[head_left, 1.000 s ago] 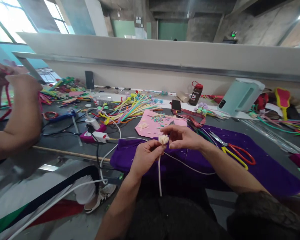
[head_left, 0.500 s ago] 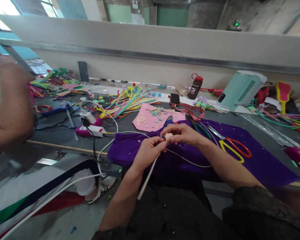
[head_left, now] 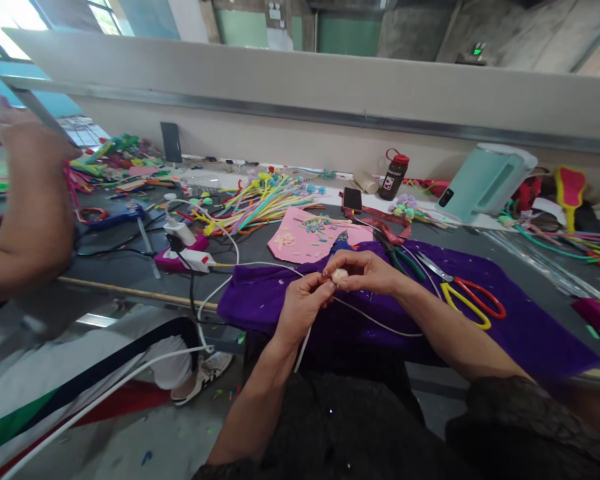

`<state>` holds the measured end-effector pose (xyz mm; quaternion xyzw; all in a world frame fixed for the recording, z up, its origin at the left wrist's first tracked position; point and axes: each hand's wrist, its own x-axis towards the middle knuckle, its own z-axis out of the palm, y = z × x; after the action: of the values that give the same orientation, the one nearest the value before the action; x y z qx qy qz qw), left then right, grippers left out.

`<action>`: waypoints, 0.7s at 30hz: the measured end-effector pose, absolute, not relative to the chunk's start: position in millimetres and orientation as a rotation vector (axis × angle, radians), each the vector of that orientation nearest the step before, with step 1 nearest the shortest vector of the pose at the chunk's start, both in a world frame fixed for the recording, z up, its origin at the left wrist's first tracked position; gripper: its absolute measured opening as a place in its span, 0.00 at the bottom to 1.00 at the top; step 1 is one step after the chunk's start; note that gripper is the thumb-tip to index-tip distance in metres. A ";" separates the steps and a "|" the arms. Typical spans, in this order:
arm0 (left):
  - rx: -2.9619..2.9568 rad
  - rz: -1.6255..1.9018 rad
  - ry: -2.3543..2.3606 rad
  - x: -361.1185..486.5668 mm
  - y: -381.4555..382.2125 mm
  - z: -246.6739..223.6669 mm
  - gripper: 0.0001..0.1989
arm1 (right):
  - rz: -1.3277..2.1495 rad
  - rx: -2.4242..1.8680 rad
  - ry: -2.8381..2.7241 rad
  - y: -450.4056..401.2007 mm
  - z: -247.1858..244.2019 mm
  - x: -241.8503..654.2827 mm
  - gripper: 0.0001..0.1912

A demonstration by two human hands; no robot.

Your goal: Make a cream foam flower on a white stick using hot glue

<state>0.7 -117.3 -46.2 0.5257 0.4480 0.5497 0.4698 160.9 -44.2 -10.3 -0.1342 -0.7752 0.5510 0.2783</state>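
A cream pipe cleaner, its top end wound into a small fuzzy ball (head_left: 339,276), is held between my hands above the purple cloth (head_left: 525,327). My left hand (head_left: 303,300) pinches it just under the ball, and its loose stem (head_left: 303,350) hangs below that hand, partly hidden by it. My right hand (head_left: 373,272) has thumb and fingertips closed around the ball from the right. Just behind my fingers lies a blue-handled tool (head_left: 341,244), partly covered. Green-handled pliers (head_left: 405,262) and scissors (head_left: 475,300) with red and yellow handles rest on the cloth.
A pink sheet (head_left: 283,250) carries small cut pieces. Many coloured pipe cleaners (head_left: 260,203) lie behind it. A power strip (head_left: 183,259) with a white cable is at left, near a co-worker's arm (head_left: 35,200). A dark bottle (head_left: 395,175) and a mint-green appliance (head_left: 485,181) stand behind.
The cream stem's loose end has swung closer to upright, and less of it shows below my left hand. Both hands keep their hold on the pipe cleaner. The camera view has shifted slightly.
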 end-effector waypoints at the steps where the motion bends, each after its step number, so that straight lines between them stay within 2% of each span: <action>1: 1.298 1.361 1.108 1.2 -118.0 -45.8 0.10 | 1.469 -0.352 -2.083 -44.6 -10.1 160.6 0.14; 6: 1.363 1.330 1.158 1.9 -120.5 -42.9 0.11 | 1.408 -0.377 -2.109 -46.5 -7.9 160.3 0.13; 12: 1.187 1.160 1.133 -6.7 -120.0 -39.4 0.24 | 1.429 -0.465 -1.987 -43.7 -7.3 163.6 0.15; 19: 1.114 1.100 0.976 -5.5 -120.1 -38.5 0.15 | 1.535 -0.440 -1.911 -42.7 -8.9 163.3 0.18; 21: 1.084 1.114 0.951 -3.2 -119.8 -39.9 0.13 | 1.574 -0.432 -1.867 -43.1 -8.8 161.4 0.21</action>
<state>-3.2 -119.8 -39.9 0.4700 0.4124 0.4830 0.6129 161.4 -43.1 -8.8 -0.1649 -0.7121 0.6001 0.3249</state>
